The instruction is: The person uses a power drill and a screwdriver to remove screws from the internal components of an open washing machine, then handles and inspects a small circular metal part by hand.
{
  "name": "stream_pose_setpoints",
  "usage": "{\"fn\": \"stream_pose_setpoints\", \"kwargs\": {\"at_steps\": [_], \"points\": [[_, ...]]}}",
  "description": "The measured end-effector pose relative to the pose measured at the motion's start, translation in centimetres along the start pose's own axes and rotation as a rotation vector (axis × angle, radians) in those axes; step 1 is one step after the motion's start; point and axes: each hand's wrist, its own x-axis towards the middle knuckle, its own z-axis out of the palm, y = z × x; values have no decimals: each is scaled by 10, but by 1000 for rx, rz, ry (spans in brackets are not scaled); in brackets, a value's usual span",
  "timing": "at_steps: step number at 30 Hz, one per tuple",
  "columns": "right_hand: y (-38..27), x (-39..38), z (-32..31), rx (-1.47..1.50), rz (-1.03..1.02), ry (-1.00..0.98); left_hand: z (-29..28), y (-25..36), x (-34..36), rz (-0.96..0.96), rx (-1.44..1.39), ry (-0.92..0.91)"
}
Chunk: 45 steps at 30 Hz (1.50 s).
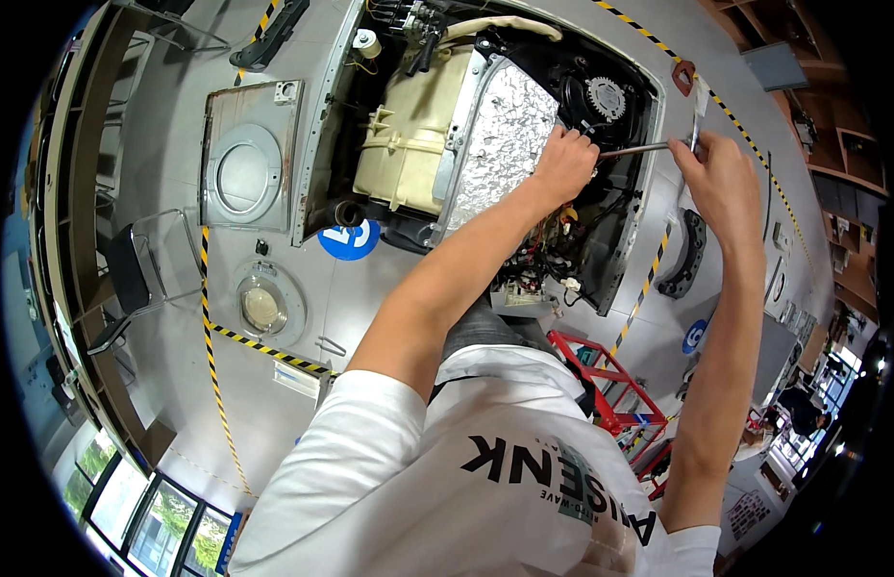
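Note:
An opened washing machine (308, 183) lies in front of me, showing a cream plastic tub (399, 135), a silver foil-covered panel (509, 125) and a toothed white wheel (606, 99) in a black housing. My left hand (565, 165) is closed over the right side of the foil panel, around the inner end of a metal tool with a long thin shaft (637, 150). Beyond the machine's right wall, my right hand (721, 183) grips the tool's outer end. Its exact kind is unclear. Loose wiring (548, 245) hangs below my left wrist.
On the floor at left lie a panel with a round opening (209, 159) and a round glass door (264, 306). A black chair (130, 269) stands farther left. Right of the machine lies a curved black part (685, 255). A red metal frame (615, 419) stands beside my body.

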Motion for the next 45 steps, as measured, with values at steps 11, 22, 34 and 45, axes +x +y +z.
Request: {"fn": "stream_pose_setpoints", "kwargs": {"at_steps": [11, 22, 34, 45], "points": [[13, -16, -18, 75, -104, 113, 4, -12, -3, 33, 0, -67], [30, 15, 17, 468, -58, -155, -3, -8, 7, 113, 74, -137], [38, 7, -18, 35, -403, 232, -17, -22, 29, 36, 8, -462], [53, 9, -13, 52, -457, 13, -20, -21, 52, 20, -59, -695]]}}
